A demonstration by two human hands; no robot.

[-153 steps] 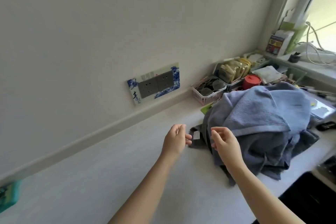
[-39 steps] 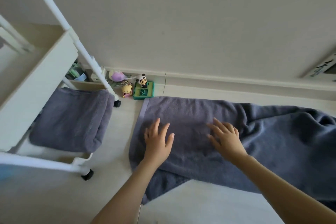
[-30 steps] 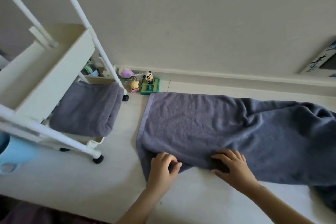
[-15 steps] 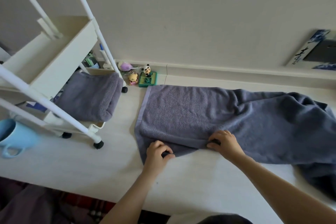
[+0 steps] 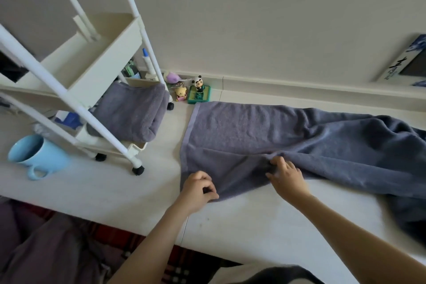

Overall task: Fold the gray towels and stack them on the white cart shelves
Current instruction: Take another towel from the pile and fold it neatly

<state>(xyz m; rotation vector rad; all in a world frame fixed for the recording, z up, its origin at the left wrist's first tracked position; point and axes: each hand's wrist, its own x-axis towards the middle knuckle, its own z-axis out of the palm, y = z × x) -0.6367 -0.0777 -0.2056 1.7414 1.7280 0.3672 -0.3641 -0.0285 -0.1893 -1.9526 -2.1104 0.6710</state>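
Gray towel [image 5: 288,138] lies spread lengthwise along the white surface [image 5: 265,221], its far long edge close to the wall-side edge and its banded short end toward the cart. Toward the right end of the surface it bunches into loose, darker folds. Its near edge is partly turned over on itself.

The left hand [image 5: 198,188] sits at the towel's near corner by the banded end, fingers curled with thumb and fingertips closed on the cloth edge. The right hand [image 5: 285,175] lies further along the same near edge, fingers bent and gathering a ridge of fabric beneath them; its grip is closed on the towel.

At the left end of the surface stands the white cart [image 5: 96,69] on small black wheels. A folded gray towel [image 5: 133,112] rests on its lowest shelf. A light blue mug [image 5: 36,157] lies on its side just beside the cart, near the front edge. Small figurines [image 5: 196,90], one a panda, stand against the wall-side edge between cart and towel.
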